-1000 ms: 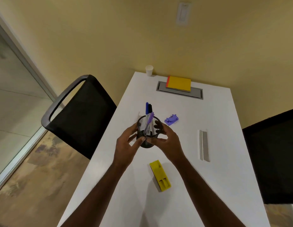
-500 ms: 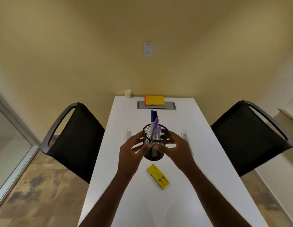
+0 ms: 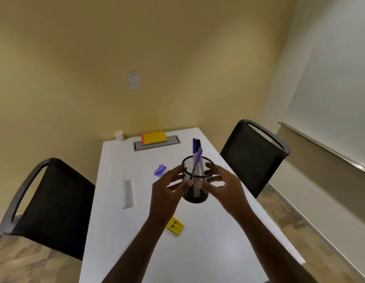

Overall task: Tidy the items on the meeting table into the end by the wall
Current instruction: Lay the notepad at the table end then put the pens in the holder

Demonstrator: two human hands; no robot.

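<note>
A black mesh pen cup (image 3: 195,193) with several pens (image 3: 196,152) standing in it is held above the white meeting table (image 3: 116,231). My left hand (image 3: 167,193) grips its left side and my right hand (image 3: 226,190) its right side. On the table lie a purple clip-like piece (image 3: 160,170), a white strip (image 3: 127,193) and a yellow block (image 3: 175,226) partly hidden by my left forearm. At the wall end sit a yellow notepad (image 3: 154,137) on a grey cable hatch (image 3: 175,139) and a white paper cup (image 3: 119,135).
Black chairs stand on both sides, one to the left (image 3: 53,207) and one to the right (image 3: 253,158). A yellow wall with a white switch plate (image 3: 133,80) closes the far end. A whiteboard (image 3: 336,99) hangs on the right wall.
My view has swung left and upward, so the table now sits lower and skewed. Both hands still hold the pen cup, now lifted further toward the wall end.
</note>
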